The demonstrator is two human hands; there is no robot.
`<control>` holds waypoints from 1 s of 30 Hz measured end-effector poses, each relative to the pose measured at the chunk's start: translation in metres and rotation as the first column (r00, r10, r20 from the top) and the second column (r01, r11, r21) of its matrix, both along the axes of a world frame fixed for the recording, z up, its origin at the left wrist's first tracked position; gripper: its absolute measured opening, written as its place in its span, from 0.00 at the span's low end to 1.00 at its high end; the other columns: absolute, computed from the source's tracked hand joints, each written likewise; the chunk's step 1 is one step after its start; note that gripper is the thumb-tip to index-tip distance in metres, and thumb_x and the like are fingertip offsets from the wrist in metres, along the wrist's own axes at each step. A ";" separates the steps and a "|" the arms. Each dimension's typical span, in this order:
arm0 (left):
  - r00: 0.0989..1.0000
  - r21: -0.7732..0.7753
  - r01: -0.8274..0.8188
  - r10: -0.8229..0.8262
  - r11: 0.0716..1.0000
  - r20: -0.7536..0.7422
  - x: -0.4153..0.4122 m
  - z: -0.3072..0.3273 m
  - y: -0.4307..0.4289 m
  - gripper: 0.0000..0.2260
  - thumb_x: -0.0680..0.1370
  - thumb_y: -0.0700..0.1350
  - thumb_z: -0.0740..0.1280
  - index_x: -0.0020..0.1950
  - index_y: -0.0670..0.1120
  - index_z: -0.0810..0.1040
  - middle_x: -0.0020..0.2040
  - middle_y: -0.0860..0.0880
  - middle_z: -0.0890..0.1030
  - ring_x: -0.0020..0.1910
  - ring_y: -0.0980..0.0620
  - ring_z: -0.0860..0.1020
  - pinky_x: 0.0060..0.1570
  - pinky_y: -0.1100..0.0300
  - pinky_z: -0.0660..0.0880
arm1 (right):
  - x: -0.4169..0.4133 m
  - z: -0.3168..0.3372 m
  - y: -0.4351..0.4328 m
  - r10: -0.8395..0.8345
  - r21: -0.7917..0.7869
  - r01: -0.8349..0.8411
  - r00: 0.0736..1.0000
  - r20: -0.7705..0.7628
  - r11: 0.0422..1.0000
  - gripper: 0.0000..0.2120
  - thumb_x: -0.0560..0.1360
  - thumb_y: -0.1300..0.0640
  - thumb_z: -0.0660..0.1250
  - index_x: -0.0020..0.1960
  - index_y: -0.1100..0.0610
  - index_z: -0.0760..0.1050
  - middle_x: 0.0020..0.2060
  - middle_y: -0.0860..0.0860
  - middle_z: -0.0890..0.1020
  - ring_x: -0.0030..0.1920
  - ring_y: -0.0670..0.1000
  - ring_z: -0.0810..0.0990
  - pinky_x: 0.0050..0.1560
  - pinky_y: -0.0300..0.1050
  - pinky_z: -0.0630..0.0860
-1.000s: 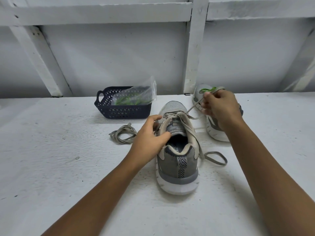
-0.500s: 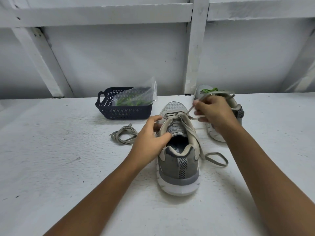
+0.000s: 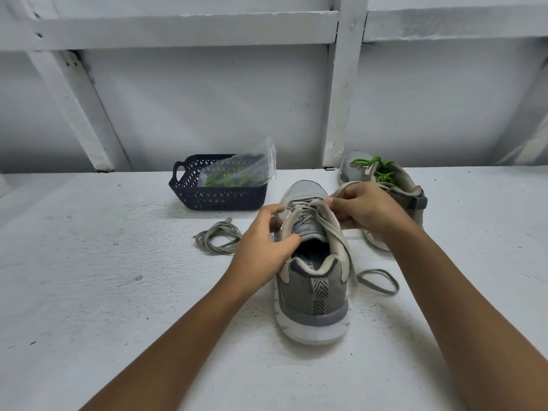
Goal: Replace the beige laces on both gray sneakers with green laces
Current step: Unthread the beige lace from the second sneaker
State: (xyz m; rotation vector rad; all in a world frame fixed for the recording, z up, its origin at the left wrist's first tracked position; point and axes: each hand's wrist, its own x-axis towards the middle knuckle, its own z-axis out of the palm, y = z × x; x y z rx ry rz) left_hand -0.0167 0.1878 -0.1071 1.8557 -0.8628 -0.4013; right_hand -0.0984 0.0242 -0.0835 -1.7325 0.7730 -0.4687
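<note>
**benchwatcher:** standing right by the tabletop (image 3: 118, 292) here. The near sneaker (image 3: 312, 292) sits heel toward the person, with the beige lace (image 3: 335, 229) threaded through it. The left hand (image 3: 264, 247) is wrapped round the collar side with the thumb on the tongue, bracing the shoe. The right hand (image 3: 364, 212) has a bit of the lace pinched in its fingertips, up near the toe end

**lacegeek:** where's the other shoe?

**benchwatcher:** the far sneaker (image 3: 394, 185) is behind the right hand, close to the wall. It's got a green lace (image 3: 382, 170) in it already, can't tell if it's laced all the way. A loose lace (image 3: 219, 237) lies coiled left of the near shoe. The dark basket (image 3: 219, 200) behind that holds a clear bag (image 3: 237, 173) with something green inside

**lacegeek:** how's that lace going to behave?

**benchwatcher:** flat, soft and floppy I'd say, and it weighs nothing. So you can't push it through anything, only pull, and I'd guess it drags a bit in the eyelets. Best to grab each crossing right beside the eyelet and tug a short length at a time. Keep the shoe pinned too, it looks light enough to slide. The free end looped on the tabletop by the heel could snag
</note>
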 end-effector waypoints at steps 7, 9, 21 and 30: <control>1.000 -0.002 0.001 -0.001 1.000 0.006 0.001 -0.003 -0.002 0.24 0.69 0.50 0.66 0.65 0.55 0.69 0.55 0.53 0.77 0.52 0.55 0.77 0.53 0.58 0.73 | 0.000 0.005 -0.002 -0.227 0.158 0.195 0.950 0.216 0.968 0.09 0.83 0.58 0.54 0.47 0.62 0.67 0.28 0.57 0.78 0.21 0.49 0.79 0.22 0.42 0.77; 1.000 0.007 0.010 -0.010 1.000 0.009 0.003 -0.004 -0.002 0.24 0.69 0.51 0.67 0.65 0.54 0.69 0.55 0.54 0.77 0.50 0.59 0.77 0.50 0.65 0.73 | -0.005 0.006 -0.003 -0.237 0.067 0.229 0.956 0.173 0.971 0.15 0.82 0.52 0.56 0.41 0.61 0.68 0.21 0.53 0.77 0.19 0.47 0.76 0.19 0.37 0.73; 0.997 0.107 0.071 -0.069 0.992 -0.020 0.031 0.007 -0.024 0.13 0.79 0.51 0.63 0.47 0.45 0.84 0.47 0.51 0.83 0.46 0.54 0.77 0.53 0.57 0.72 | -0.033 -0.015 0.027 0.049 -0.273 -0.046 0.999 0.006 0.961 0.11 0.76 0.43 0.62 0.47 0.50 0.76 0.44 0.49 0.81 0.45 0.48 0.79 0.48 0.46 0.76; 0.976 0.072 0.096 -0.080 0.993 -0.205 0.041 0.017 -0.047 0.04 0.75 0.40 0.70 0.40 0.46 0.79 0.31 0.53 0.75 0.29 0.62 0.71 0.35 0.68 0.68 | -0.033 -0.024 0.028 0.054 -0.229 -0.031 0.994 0.097 0.973 0.08 0.75 0.46 0.65 0.47 0.50 0.77 0.44 0.50 0.81 0.46 0.47 0.79 0.47 0.43 0.75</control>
